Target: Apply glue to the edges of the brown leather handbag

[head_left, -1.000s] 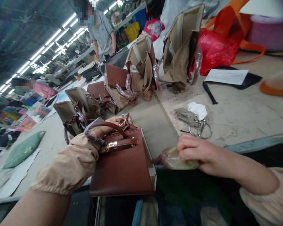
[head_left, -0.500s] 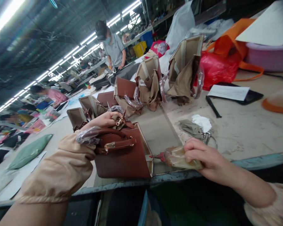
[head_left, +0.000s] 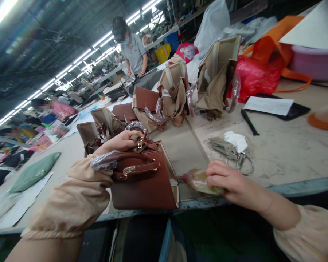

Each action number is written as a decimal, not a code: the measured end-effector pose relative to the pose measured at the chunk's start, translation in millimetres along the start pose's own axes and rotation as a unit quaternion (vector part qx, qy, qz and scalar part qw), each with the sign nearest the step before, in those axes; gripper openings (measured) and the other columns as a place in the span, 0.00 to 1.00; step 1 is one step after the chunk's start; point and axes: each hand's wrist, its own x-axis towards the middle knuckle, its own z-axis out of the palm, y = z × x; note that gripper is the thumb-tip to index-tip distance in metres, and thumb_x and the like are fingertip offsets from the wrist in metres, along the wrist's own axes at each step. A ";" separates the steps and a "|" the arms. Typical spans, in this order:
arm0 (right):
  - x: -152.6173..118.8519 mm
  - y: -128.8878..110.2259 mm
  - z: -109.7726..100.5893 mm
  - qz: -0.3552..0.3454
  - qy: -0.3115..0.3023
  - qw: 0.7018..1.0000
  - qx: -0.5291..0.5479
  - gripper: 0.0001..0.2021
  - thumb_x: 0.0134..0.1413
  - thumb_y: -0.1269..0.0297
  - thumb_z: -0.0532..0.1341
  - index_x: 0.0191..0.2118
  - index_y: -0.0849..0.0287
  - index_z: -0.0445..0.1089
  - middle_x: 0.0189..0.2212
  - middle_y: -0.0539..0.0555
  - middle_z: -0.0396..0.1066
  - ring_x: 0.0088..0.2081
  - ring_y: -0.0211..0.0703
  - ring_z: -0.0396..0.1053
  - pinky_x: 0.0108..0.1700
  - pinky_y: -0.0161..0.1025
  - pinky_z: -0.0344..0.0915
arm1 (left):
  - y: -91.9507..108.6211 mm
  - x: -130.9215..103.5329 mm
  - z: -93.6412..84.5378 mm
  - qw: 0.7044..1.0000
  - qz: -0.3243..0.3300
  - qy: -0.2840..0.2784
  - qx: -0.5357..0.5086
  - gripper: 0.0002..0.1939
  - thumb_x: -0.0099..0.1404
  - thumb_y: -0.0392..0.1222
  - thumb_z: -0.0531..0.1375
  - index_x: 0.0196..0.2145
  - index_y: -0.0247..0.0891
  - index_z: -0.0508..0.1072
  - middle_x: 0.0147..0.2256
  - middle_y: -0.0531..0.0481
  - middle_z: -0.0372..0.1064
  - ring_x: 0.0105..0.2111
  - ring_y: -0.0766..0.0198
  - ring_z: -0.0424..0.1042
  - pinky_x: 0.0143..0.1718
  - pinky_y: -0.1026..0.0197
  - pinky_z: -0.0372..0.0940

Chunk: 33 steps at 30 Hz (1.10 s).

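A brown handbag lies at the table's front edge, its open lined side facing right. My left hand reaches over the bag past its plastic-wrapped handle, fingers closed on the bag's bunched lining and strap with a gold clasp. My right hand is wrapped round a yellowish glue bottle. The bottle's red nozzle points left, its tip at the bag's open side edge.
Several unfinished bags stand behind. Scissors and a white crumpled tissue lie right of centre. Further right are a paper, a red bag and a purple basin. A person works across the table.
My right hand and the bottle have moved slightly left, the nozzle now further in at the bag's side. My left hand keeps its hold; the view has shifted a little.
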 end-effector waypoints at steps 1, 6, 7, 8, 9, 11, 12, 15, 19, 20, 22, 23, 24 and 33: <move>0.2 -0.1 -0.2 0.007 -0.009 1.000 0.008 0.19 0.36 0.86 0.50 0.33 0.58 0.64 0.36 0.53 0.63 0.40 0.43 0.60 0.40 0.40 0.57 | 0.1 -0.2 0.7 1.000 -0.004 0.003 0.004 0.10 0.45 0.39 0.65 0.28 0.36 0.70 0.22 0.55 0.67 0.22 0.69 0.62 0.23 0.68 0.58; -1.4 0.6 1.5 0.040 -0.007 0.997 0.063 0.21 0.32 0.87 0.49 0.33 0.57 0.63 0.37 0.52 0.63 0.40 0.42 0.61 0.40 0.38 0.58 | -0.1 -1.5 1.2 1.000 0.001 -0.005 0.009 0.10 0.45 0.39 0.65 0.27 0.37 0.70 0.24 0.55 0.68 0.23 0.68 0.64 0.25 0.68 0.59; -1.7 1.0 2.7 0.041 0.004 0.997 0.064 0.21 0.33 0.87 0.49 0.33 0.57 0.63 0.37 0.52 0.62 0.40 0.42 0.60 0.40 0.38 0.58 | -0.4 -1.8 0.9 1.000 0.005 -0.008 0.008 0.09 0.46 0.39 0.65 0.27 0.37 0.70 0.24 0.55 0.69 0.23 0.68 0.64 0.26 0.68 0.59; -1.7 1.5 3.9 0.040 0.016 0.997 0.062 0.21 0.33 0.88 0.49 0.33 0.57 0.63 0.37 0.52 0.62 0.40 0.42 0.60 0.40 0.38 0.57 | -0.8 -2.0 0.7 1.000 0.009 -0.011 0.006 0.09 0.46 0.38 0.65 0.27 0.37 0.71 0.24 0.55 0.69 0.24 0.68 0.64 0.26 0.68 0.60; -1.5 1.7 5.0 0.038 0.023 0.997 0.058 0.21 0.33 0.88 0.49 0.33 0.57 0.62 0.37 0.52 0.62 0.40 0.42 0.60 0.40 0.38 0.57 | -1.3 -2.2 0.5 1.000 0.011 -0.013 0.003 0.08 0.47 0.37 0.65 0.28 0.37 0.71 0.24 0.55 0.69 0.24 0.68 0.65 0.26 0.68 0.60; -0.8 1.6 6.2 0.042 0.018 0.997 0.057 0.21 0.33 0.88 0.49 0.33 0.57 0.62 0.37 0.52 0.62 0.40 0.42 0.60 0.40 0.38 0.57 | -2.3 -2.5 0.8 1.000 0.016 -0.015 -0.001 0.08 0.47 0.36 0.64 0.28 0.37 0.72 0.25 0.55 0.70 0.24 0.68 0.65 0.26 0.68 0.60; -0.5 1.2 6.2 0.049 0.006 0.997 0.063 0.21 0.32 0.88 0.49 0.32 0.57 0.61 0.37 0.52 0.62 0.40 0.42 0.60 0.40 0.38 0.57 | -2.5 -2.6 1.4 1.000 0.019 -0.014 -0.004 0.09 0.47 0.36 0.64 0.29 0.37 0.72 0.25 0.55 0.71 0.24 0.68 0.66 0.26 0.68 0.61; -0.5 -0.4 4.8 0.069 -0.021 0.994 0.087 0.20 0.30 0.86 0.49 0.31 0.57 0.60 0.36 0.51 0.61 0.40 0.42 0.60 0.40 0.37 0.58 | -1.7 -3.1 4.7 1.000 0.005 -0.009 -0.013 0.10 0.45 0.36 0.65 0.30 0.36 0.73 0.25 0.53 0.72 0.23 0.67 0.67 0.26 0.67 0.62; -1.5 -1.7 3.2 0.063 0.018 0.995 0.070 0.20 0.31 0.86 0.49 0.32 0.57 0.61 0.37 0.52 0.61 0.40 0.42 0.60 0.40 0.38 0.58 | 0.4 -3.2 7.9 1.000 -0.016 -0.005 -0.026 0.11 0.43 0.36 0.65 0.29 0.36 0.74 0.25 0.53 0.72 0.24 0.67 0.67 0.27 0.67 0.63; -1.5 -2.0 3.0 0.059 0.023 0.996 0.063 0.20 0.32 0.86 0.49 0.32 0.57 0.61 0.37 0.52 0.62 0.40 0.42 0.60 0.40 0.38 0.58 | 0.4 -3.2 7.9 1.000 -0.013 -0.003 -0.024 0.11 0.43 0.36 0.65 0.28 0.36 0.73 0.25 0.53 0.72 0.24 0.67 0.67 0.26 0.67 0.63; -1.1 -2.5 2.9 0.053 0.011 0.996 0.066 0.20 0.32 0.87 0.49 0.31 0.57 0.61 0.36 0.52 0.62 0.40 0.42 0.60 0.40 0.38 0.58 | -0.4 -3.1 7.6 1.000 -0.007 -0.004 -0.014 0.10 0.43 0.35 0.65 0.28 0.36 0.73 0.25 0.54 0.72 0.24 0.67 0.67 0.26 0.68 0.62; -0.9 -2.8 2.9 0.053 -0.004 0.996 0.076 0.20 0.31 0.87 0.49 0.31 0.57 0.61 0.36 0.52 0.62 0.40 0.42 0.60 0.40 0.38 0.58 | -1.0 -3.2 7.5 1.000 -0.006 -0.007 -0.011 0.10 0.44 0.35 0.65 0.28 0.36 0.73 0.25 0.53 0.72 0.24 0.67 0.67 0.26 0.68 0.62; -0.7 -3.2 3.0 0.054 -0.019 0.995 0.087 0.20 0.31 0.87 0.49 0.31 0.57 0.61 0.36 0.52 0.61 0.39 0.42 0.60 0.40 0.37 0.58 | -1.6 -3.3 7.5 1.000 -0.005 -0.010 -0.013 0.10 0.44 0.36 0.64 0.28 0.36 0.74 0.25 0.53 0.72 0.23 0.67 0.67 0.26 0.68 0.62; -0.7 -11.1 -3.0 0.022 -0.045 0.997 0.055 0.19 0.36 0.88 0.49 0.32 0.58 0.61 0.37 0.52 0.61 0.41 0.42 0.57 0.40 0.39 0.54 | -5.2 -2.5 5.1 1.000 0.008 -0.020 0.019 0.08 0.46 0.33 0.61 0.29 0.36 0.73 0.26 0.54 0.71 0.24 0.67 0.66 0.28 0.67 0.61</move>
